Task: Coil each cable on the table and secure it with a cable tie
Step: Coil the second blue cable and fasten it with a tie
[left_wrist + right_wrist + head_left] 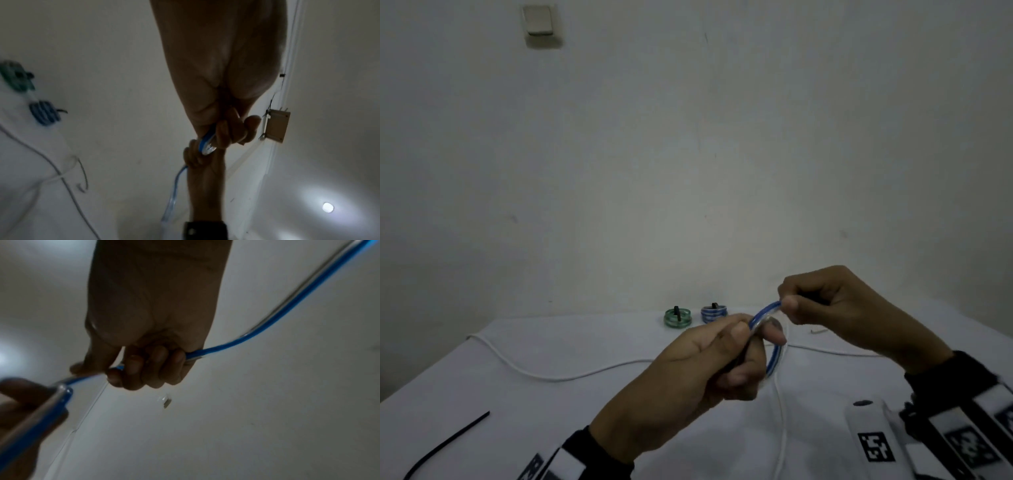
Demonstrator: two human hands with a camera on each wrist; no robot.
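A blue-and-white cable (765, 313) is held up above the white table (585, 404) between both hands. My left hand (736, 346) grips a small loop of it, thumb on top; the loop's lower arc (775, 359) shows beside the fingers. My right hand (796, 301) curls round the cable just right of the loop. In the right wrist view the blue cable (267, 324) runs out of the curled fingers (144, 368) and away to the upper right. In the left wrist view the cable (205, 142) passes between both hands and hangs down.
Two coiled, tied cables stand at the table's back edge: a green one (678, 318) and a blue one (714, 313). A loose white cable (544, 375) snakes across the table. A black cable tie (448, 442) lies at the front left. A light switch (539, 22) is on the wall.
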